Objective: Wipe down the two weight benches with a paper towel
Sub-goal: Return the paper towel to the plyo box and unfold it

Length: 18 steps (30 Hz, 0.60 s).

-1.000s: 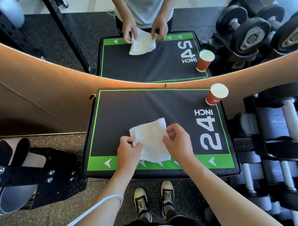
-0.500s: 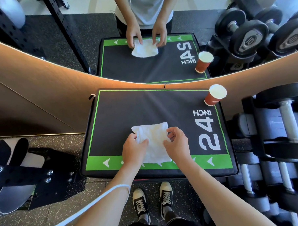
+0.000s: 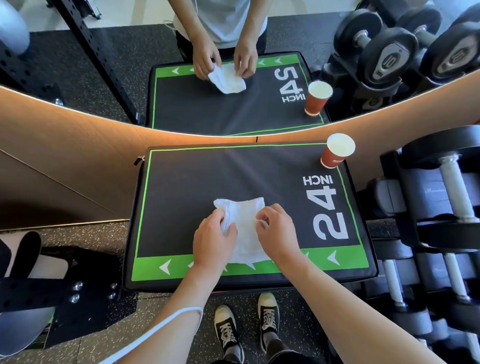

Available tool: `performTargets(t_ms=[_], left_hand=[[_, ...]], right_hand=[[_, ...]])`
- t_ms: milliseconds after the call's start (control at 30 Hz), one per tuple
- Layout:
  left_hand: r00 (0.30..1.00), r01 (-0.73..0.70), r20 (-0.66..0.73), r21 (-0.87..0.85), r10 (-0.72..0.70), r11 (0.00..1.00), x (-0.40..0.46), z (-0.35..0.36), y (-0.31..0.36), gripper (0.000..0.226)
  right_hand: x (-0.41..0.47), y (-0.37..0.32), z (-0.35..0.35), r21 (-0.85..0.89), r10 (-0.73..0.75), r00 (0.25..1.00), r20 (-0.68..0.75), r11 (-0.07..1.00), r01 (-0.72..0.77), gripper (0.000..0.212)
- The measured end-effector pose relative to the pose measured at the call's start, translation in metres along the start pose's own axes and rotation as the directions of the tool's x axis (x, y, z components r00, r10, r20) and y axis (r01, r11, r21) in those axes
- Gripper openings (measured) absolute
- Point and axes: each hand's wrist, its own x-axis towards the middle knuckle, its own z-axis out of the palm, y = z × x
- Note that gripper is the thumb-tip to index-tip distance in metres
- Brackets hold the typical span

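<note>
Gym: dumbbell rack (image 3: 451,200), mirror (image 3: 118,63)

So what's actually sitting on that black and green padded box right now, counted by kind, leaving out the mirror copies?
Paper towel, white, held by left hand and right hand: 1
Paper cup, red, at the far right corner: 1
Total on the padded box: 2

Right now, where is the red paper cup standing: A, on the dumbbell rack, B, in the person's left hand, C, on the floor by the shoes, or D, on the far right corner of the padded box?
D: the red paper cup stands upright on the padded box's far right corner, apart from both hands.
</note>
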Motion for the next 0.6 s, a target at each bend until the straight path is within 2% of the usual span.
performTargets(t_ms=[100,200,267,367,500,600], left_hand=[[1.0,0.023,-0.002,-0.073,-0.023,0.997,0.001,0.0,0.001,0.03],[0.998,-0.001,-0.062,-0.133,-0.007,0.991,0.0,-0.002,0.007,0.029],[0.998,-0.031,-0.053,-0.096,0.026,0.995,0.001,-0.004,0.009,0.031],[1.0,0.002,-0.025,-0.027,-0.003,1.0,0.002,-0.006,0.01,0.037],[0.998,0.026,-0.05,-0.078,-0.03,0.997,0.003,-0.005,0.012,0.038],[0.997,0.051,-0.054,-0.142,-0.06,0.989,0.003,-0.006,0.012,0.031]], right_hand=[[-0.003,-0.003,-0.002,0.062,-0.053,0.997,-0.052,0.997,0.056,0.019],[-0.007,-0.004,-0.003,0.107,-0.092,0.991,-0.093,0.989,0.102,0.019],[-0.008,-0.005,-0.003,0.099,-0.104,0.99,-0.093,0.989,0.113,0.018],[-0.006,-0.008,-0.005,0.11,-0.092,0.991,-0.093,0.989,0.102,0.02],[-0.002,-0.017,-0.006,0.247,0.03,0.994,-0.102,0.969,-0.004,0.032],[0.001,-0.023,-0.006,0.284,0.139,0.99,-0.016,0.95,-0.128,0.04]])
